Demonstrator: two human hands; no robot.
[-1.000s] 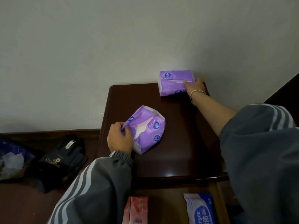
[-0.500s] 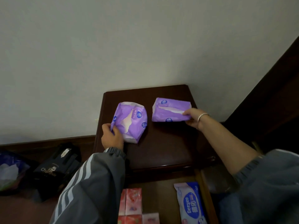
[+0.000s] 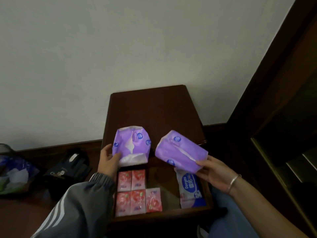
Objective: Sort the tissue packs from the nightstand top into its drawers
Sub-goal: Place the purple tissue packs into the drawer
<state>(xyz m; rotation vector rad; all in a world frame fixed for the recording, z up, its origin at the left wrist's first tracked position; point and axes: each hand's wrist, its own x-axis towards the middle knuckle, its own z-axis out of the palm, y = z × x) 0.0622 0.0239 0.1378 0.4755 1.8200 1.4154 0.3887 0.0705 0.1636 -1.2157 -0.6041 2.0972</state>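
Observation:
My left hand (image 3: 108,160) grips a crumpled purple tissue pack (image 3: 133,146) by its left edge, above the front edge of the dark wooden nightstand (image 3: 151,109). My right hand (image 3: 215,172) holds a second, fuller purple tissue pack (image 3: 180,150) by its right end, tilted, lifted over the open drawer (image 3: 208,193). Inside the drawer lie several small pink tissue packs (image 3: 135,193) on the left and a blue and white wet wipes pack (image 3: 190,188) on the right. The nightstand top carries nothing else.
A black bag (image 3: 68,166) and a bin with a crumpled plastic bag (image 3: 14,174) sit on the floor to the left. A dark wooden bed frame (image 3: 281,103) stands to the right. The white wall is behind the nightstand.
Both hands have lifted their purple packs off the nightstand top and drawn them toward me, over the open drawer. The view has tilted down, showing more of the drawer.

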